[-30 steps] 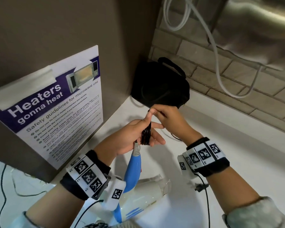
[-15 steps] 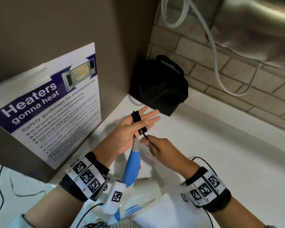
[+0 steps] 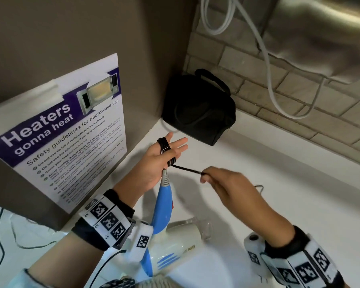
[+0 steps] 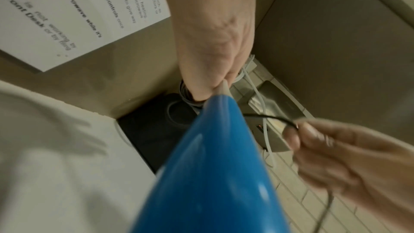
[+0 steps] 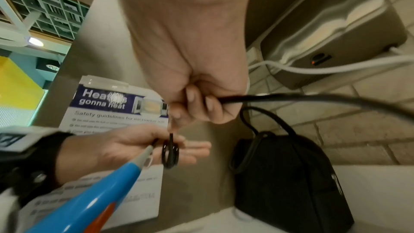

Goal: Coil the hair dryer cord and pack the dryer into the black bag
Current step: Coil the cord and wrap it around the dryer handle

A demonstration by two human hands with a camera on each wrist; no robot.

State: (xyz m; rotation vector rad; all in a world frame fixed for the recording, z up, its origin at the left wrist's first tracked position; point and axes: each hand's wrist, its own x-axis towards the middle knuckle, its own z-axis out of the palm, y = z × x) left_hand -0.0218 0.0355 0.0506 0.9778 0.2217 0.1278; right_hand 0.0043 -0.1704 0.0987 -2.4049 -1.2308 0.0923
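My left hand (image 3: 164, 156) stands with fingers straight, and several black cord coils (image 3: 165, 149) are wound round them. The grey strain relief of the hair dryer (image 3: 175, 244) runs into its palm, so the blue handle (image 3: 162, 206) points up while the white body lies on the counter. My right hand (image 3: 216, 179) pinches the cord (image 3: 187, 169) and holds it taut to the right of the coils. In the right wrist view the coils (image 5: 170, 150) ring the left fingers and the cord (image 5: 291, 97) trails off right. The black bag (image 3: 197, 109) stands zipped in the corner behind both hands.
A microwave safety poster (image 3: 60, 132) leans on the brown wall at left. A steel appliance (image 3: 320, 28) with a white cable (image 3: 268, 69) hangs on the brick wall above the white counter (image 3: 279, 163). Thin black wires (image 3: 0, 235) lie at far left.
My right hand came down from above the left fingertips, passed under them and has pulled out to the right with the cord. The left fingers have straightened, with the coils now round them.
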